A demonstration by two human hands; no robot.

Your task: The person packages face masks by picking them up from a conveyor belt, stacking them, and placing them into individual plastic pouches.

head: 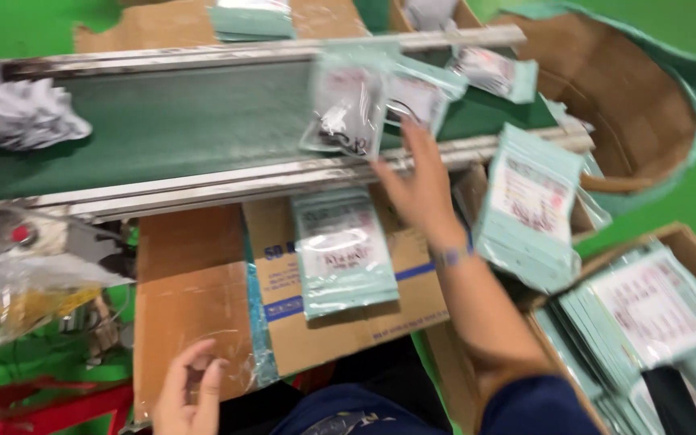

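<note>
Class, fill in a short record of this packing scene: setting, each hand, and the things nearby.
Setting: green conveyor belt above flattened cardboard
Right hand: open, reaching toward clear packets on the belt
Left hand: low, resting at the cardboard's edge, holding nothing
Nearby: stack of pale green packets; box of packets at right

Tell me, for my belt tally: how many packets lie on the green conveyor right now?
3: one clear-fronted packet by the right hand, one just right of it, one farther right. Blur may hide more.
</note>
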